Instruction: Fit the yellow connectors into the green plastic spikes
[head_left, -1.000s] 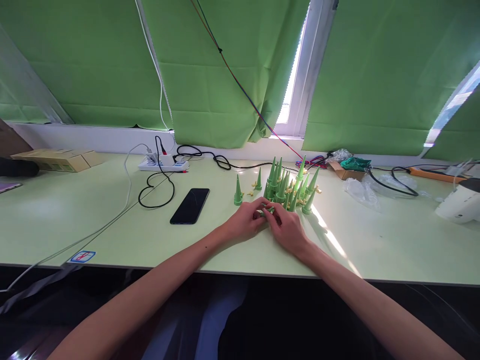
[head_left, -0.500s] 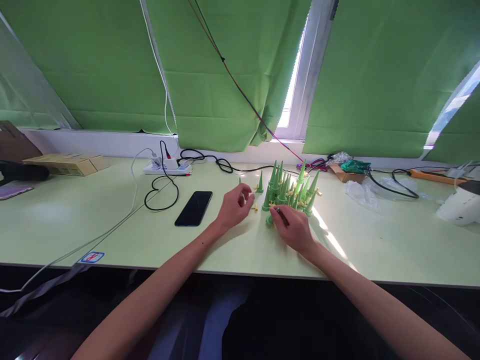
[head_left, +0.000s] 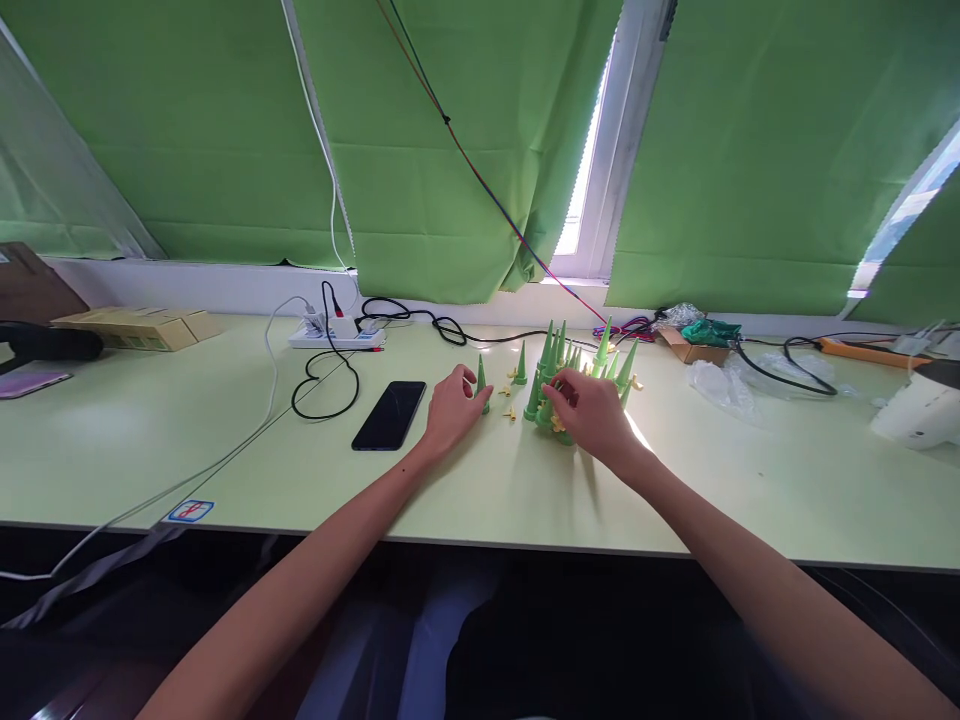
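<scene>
A person's left hand (head_left: 451,408) curled its thumb and fingers around a lone green cone (head_left: 481,386) on the pale tabletop (head_left: 675,500), right of a black phone (head_left: 388,415). The right hand (head_left: 591,412) bent its fingertips together at the front of the clustered green cones (head_left: 551,375), partly blocking them; whether it pinched anything could not be told. Small yellow pieces (head_left: 511,413) lay between the hands. Beyond ran a black cable (head_left: 448,328), a white power strip (head_left: 337,336) and green curtains (head_left: 442,200).

Green cones (head_left: 521,364), solid black phone (head_left: 389,416)
</scene>
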